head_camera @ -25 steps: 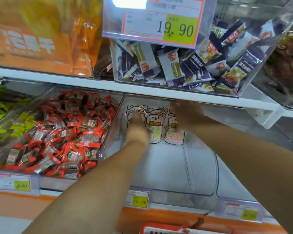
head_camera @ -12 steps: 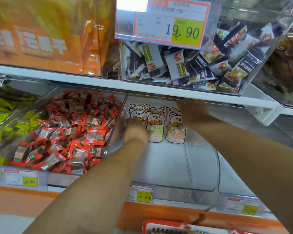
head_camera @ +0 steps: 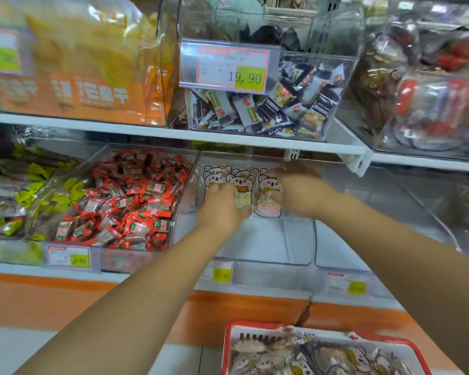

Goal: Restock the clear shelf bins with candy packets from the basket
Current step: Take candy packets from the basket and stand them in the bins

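Three koala-print candy packets [head_camera: 241, 182] stand in a row at the back of the clear shelf bin [head_camera: 257, 240] on the lower shelf. My left hand [head_camera: 222, 208] reaches into the bin, and its fingers lie against the lower part of the left and middle packets. My right hand [head_camera: 299, 190] touches the right packet from its right side. Both hands are motion-blurred and no curled grip shows. At the bottom edge is the red-rimmed basket [head_camera: 257, 325], holding several more koala packets [head_camera: 333, 358].
Left of the bin is a bin of red-wrapped candies [head_camera: 130, 196], then one with yellow-green wrappers [head_camera: 19, 185]. The white upper shelf [head_camera: 228, 136] overhangs the bin and carries a bin of dark and white packets [head_camera: 268, 112]. Price tags [head_camera: 222, 274] line the front edge.
The view has pulled back and down, so the basket shows. Both hands stay at the packets, with the right hand now lower against the right packet.
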{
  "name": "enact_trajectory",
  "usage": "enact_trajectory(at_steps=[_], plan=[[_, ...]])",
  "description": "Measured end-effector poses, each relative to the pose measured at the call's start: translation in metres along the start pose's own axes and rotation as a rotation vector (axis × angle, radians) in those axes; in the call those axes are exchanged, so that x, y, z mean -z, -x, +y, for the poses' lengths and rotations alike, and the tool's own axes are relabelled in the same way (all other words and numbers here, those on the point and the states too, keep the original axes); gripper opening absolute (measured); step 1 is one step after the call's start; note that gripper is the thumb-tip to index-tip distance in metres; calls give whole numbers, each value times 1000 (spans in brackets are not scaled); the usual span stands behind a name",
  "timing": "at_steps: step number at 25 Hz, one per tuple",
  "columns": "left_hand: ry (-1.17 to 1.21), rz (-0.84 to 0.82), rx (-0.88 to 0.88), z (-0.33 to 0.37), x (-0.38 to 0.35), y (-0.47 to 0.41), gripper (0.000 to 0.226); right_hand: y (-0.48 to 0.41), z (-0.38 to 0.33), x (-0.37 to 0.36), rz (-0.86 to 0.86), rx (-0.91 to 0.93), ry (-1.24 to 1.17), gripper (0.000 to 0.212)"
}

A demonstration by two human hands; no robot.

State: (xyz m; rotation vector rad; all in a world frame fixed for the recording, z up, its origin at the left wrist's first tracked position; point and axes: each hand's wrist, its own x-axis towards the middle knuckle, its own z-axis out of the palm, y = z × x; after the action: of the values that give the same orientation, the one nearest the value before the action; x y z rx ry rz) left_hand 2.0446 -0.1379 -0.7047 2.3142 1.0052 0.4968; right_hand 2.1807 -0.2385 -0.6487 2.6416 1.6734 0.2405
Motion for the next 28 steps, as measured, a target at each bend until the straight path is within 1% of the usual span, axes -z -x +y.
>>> enact_trajectory(at_steps=[2, 4, 5, 7, 9, 10, 11, 14, 15, 16, 18, 19, 20, 22, 24, 26, 28], plan=[[27, 92, -159, 13, 2, 43, 41, 45, -2, 2, 69, 6, -142, 48], [89, 176, -294, 23, 2, 89, 40, 95, -8, -2, 234, 36, -308, 39], [124, 192, -335, 27, 1, 110, 39, 119, -11, -5, 324, 45, -385, 34], [172, 128, -371, 29, -14, 151, 35, 169, -16, -19, 416, 9, -512, 24], [146, -2, -367, 19, -42, 183, 34, 211, -17, -47, 417, -48, -571, 18], [114, -91, -350, 12, -57, 195, 35, 229, -15, -67, 384, -76, -577, 16], [71, -209, -321, 3, -74, 207, 37, 249, -12, -90, 299, -99, -576, 15], [-57, -574, -219, -26, -113, 233, 43, 296, 1, -144, -144, -200, -561, 10], [-107, -666, -204, -35, -121, 238, 45, 307, 4, -152, -286, -253, -581, 6], [-160, -742, -205, -41, -128, 243, 47, 317, 6, -157, -417, -295, -632, 8], [-246, -856, -217, -48, -137, 253, 55, 329, 7, -163, -657, -309, -676, 39], [-294, -894, -229, -50, -142, 257, 62, 333, 7, -166, -742, -280, -618, 51], [-352, -917, -252, -50, -146, 261, 69, 336, 5, -170, -780, -237, -531, 58], [-438, -945, -306, -49, -156, 267, 78, 339, 4, -178, -774, -198, -386, 63], [-409, -948, -301, -49, -165, 267, 76, 340, 6, -179, -753, -212, -382, 60], [-253, -919, -213, -49, -170, 263, 66, 340, 10, -175, -728, -311, -499, 50], [32, -851, -61, -48, -169, 255, 56, 338, 16, -169, -625, -485, -725, 43]])
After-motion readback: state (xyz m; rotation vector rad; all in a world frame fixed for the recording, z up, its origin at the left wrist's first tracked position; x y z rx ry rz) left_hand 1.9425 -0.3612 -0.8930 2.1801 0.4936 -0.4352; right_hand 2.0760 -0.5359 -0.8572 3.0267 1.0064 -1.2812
